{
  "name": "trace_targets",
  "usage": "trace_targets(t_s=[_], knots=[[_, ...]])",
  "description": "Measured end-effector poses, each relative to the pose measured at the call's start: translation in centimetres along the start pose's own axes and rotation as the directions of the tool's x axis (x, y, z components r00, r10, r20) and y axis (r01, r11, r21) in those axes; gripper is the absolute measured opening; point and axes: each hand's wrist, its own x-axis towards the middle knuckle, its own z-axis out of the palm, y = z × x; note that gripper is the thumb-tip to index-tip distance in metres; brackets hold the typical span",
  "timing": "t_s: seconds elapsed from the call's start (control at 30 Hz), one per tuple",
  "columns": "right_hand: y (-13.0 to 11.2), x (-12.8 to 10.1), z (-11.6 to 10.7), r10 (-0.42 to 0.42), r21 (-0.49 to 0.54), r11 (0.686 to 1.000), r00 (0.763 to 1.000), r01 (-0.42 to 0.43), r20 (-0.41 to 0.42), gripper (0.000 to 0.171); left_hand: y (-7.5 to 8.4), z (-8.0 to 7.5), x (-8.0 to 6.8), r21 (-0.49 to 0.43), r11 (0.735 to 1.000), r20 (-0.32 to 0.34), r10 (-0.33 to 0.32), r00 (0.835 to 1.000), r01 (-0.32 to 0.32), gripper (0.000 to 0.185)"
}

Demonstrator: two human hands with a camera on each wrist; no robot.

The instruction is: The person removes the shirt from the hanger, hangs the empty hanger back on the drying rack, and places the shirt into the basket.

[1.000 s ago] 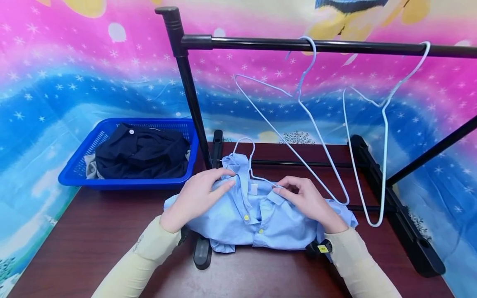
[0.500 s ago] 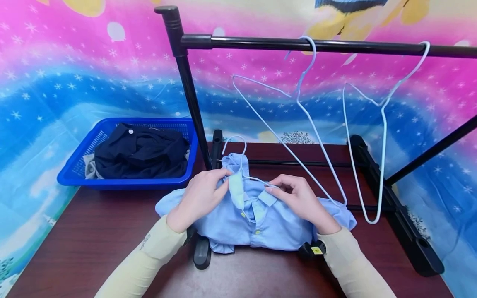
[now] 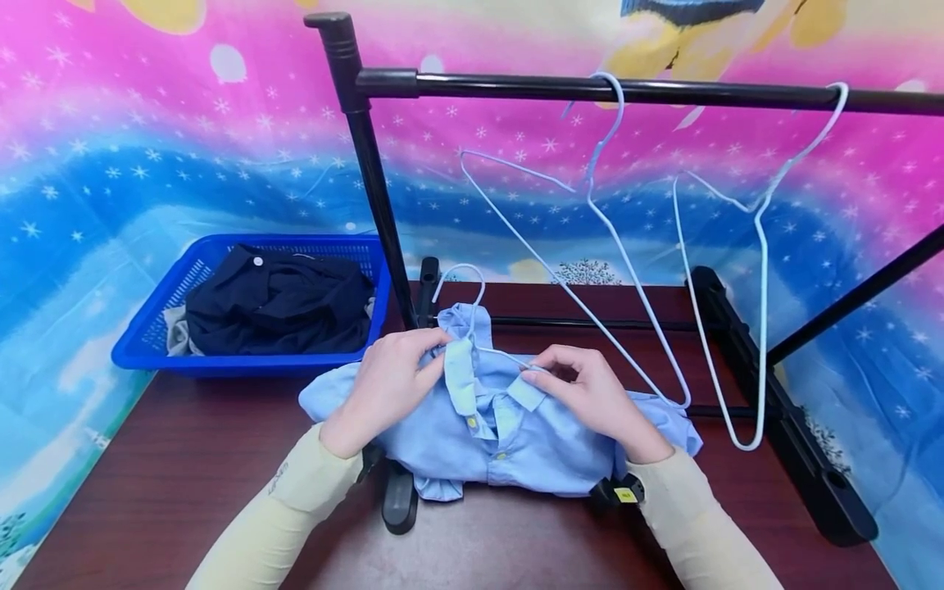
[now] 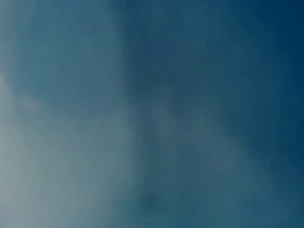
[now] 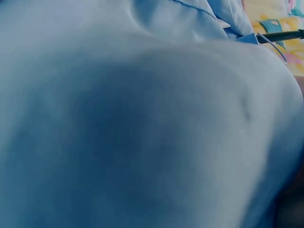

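A light blue shirt [image 3: 546, 447] with yellow buttons lies bunched on the table, its collar toward the rack. Out of the neck opening rises the hook of a pale wire hanger [image 3: 483, 287], its shoulder wire running right along the collar. My left hand [image 3: 394, 381] pinches the left collar flap beside the hook. With thumb and forefinger, my right hand [image 3: 590, 389] pinches the right side of the collar where the hanger wire passes. Blurred blue cloth [image 4: 76, 71] fills the left wrist view. Shirt fabric [image 5: 199, 95] covers most of the right wrist view and hides the fingers.
A black garment rack [image 3: 501, 84] stands over the table, two wire hangers [image 3: 640, 283] hanging from its bar. At the left, a blue basket [image 3: 243, 362] holds dark navy clothing [image 3: 280, 303]. One rack foot [image 3: 401, 500] juts out near the shirt's front.
The hanger's hook has shifted left and tilted. The left collar flap now lies folded down in front of the hook's base. Both hands and the shirt have moved slightly left.
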Motion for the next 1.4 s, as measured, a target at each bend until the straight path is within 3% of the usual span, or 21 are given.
trace_targets(t_s=[0.4, 0.57, 0.77, 1.07, 1.4], knots=[[0.4, -1.0, -2.4, 0.095, -0.091, 0.992, 0.995, -0.091, 0.033, 0.004, -0.7, -1.1, 0.1, -0.001, 0.999, -0.055, -0.045, 0.997, 0.045, 0.012], [0.7, -1.3, -3.5, 0.093, -0.028, 0.996, 0.992, -0.091, 0.083, 0.008, -0.9, -1.9, 0.1, -0.003, 0.998, -0.06, -0.062, 0.996, 0.062, 0.012], [1.5, -1.5, -4.6, -0.006, -0.061, 0.998, 0.994, 0.012, 0.106, 0.012, -1.0, -2.7, 0.0, 0.0, 0.997, -0.062, -0.077, 0.995, 0.077, 0.013], [4.0, -2.7, -6.1, 0.112, -0.047, 0.993, 0.975, -0.104, 0.191, 0.017, -1.1, -3.2, -0.2, -0.031, 0.996, -0.066, -0.085, 0.994, 0.083, 0.011], [4.9, -3.1, -6.8, 0.077, 0.047, 0.995, 0.98, -0.087, 0.182, 0.027, -1.2, -2.9, -0.2, -0.105, 0.991, -0.044, -0.09, 0.995, 0.085, 0.011]])
